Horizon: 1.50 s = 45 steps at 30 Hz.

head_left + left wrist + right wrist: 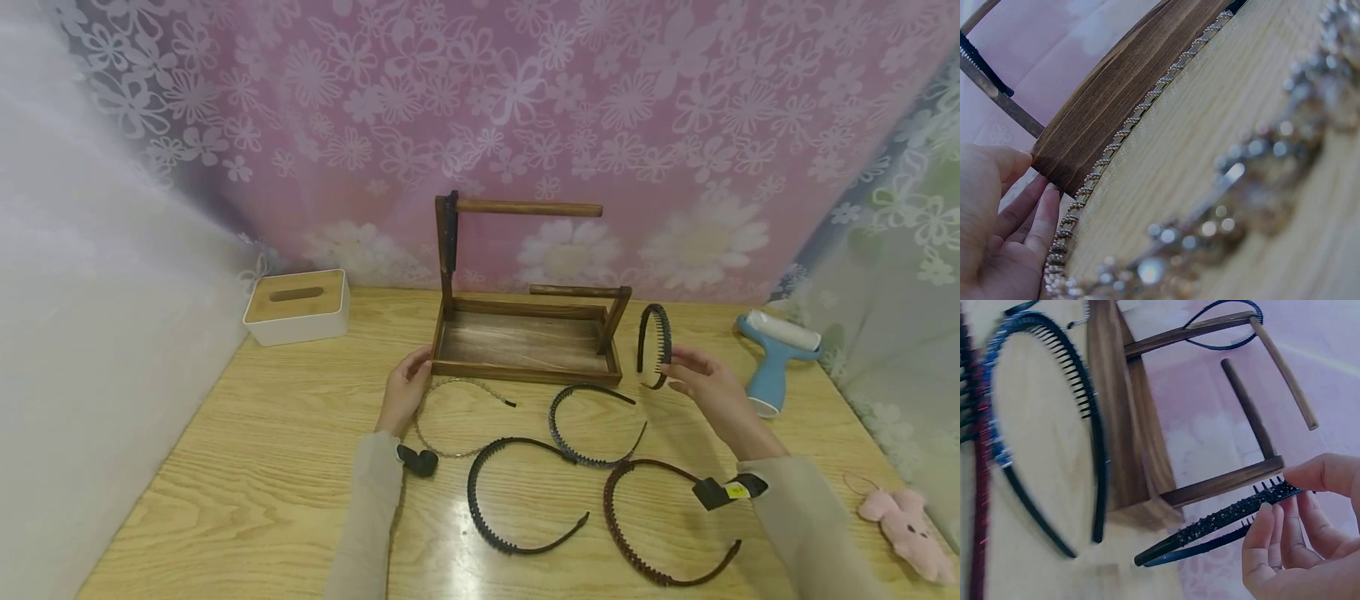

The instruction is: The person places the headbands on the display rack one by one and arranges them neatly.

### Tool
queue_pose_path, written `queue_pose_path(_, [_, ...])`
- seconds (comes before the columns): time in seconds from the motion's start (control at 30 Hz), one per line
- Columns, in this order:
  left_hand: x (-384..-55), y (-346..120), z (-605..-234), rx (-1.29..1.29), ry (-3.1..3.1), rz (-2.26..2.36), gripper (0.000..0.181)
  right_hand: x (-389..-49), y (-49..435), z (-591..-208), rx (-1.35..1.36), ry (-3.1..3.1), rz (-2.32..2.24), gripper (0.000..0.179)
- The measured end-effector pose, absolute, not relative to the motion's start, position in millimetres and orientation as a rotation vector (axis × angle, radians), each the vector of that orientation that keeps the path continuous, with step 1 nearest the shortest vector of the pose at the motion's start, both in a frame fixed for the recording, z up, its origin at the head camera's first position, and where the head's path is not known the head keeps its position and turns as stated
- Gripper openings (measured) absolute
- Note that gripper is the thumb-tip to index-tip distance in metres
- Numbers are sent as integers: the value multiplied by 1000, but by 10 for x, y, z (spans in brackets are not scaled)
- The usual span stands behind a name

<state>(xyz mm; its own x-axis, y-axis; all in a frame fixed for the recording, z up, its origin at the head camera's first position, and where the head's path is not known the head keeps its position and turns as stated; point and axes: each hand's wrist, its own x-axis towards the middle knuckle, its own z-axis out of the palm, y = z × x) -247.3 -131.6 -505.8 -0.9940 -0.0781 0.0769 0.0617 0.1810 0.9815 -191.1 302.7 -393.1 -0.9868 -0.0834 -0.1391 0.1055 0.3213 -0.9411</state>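
Observation:
A brown wooden stand (525,373) has a shallow tray and two horizontal rods, one tall and one low. My left hand (405,390) pinches its front left corner between thumb and fingers. On the tall rod, by the upright, hangs a dark toothed headband (452,237). To the right of the stand, my right hand (708,396) holds a black glittery headband (1222,512) upright, close to the low rod's post. In front lie a beaded headband (450,456), a blue one (555,425), a black one (475,500) and a dark red one (615,517).
At the back left is a white tissue box (330,321) with a wooden lid. A blue lint roller (768,379) lies at the right, and a pink plush toy (907,529) near the right front edge. A flowered curtain (480,100) hangs behind the table.

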Motion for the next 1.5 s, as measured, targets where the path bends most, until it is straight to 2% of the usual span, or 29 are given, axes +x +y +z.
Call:
queue_pose_path(0.13, [-2471,-1315,-5057,19,-2326,-1953,34,-2009,2949,-3851,0,2230,-2026,33])
queue_pose_path(0.23, [-2469,-1313,-5054,17,-2329,-1949,34,-2080,2870,-3751,-25,2119,-2165,25])
queue_pose_path(0.57, [-2472,-1319,-5055,9,-2321,-1958,34,-2315,2607,-3415,-87,2098,-2212,34])
queue_pose_path(0.9, [-2474,-1311,-5047,31,-2313,-1969,34,-2481,2341,-3103,-122,1975,-2400,15])
queue_pose_path(1.17, [-2471,-1311,-5044,33,-2318,-1955,34,-2599,2155,-2891,-67,2095,-2361,28])
queue_pose_path(1.4, [-2474,-1315,-5050,16,-2317,-1956,34,-2692,1952,-2818,-85,2023,-2417,21])
queue_pose_path(1.5, [-2477,-1315,-5048,11,-2313,-1955,35,-2731,1872,-2791,-78,2013,-2439,25])
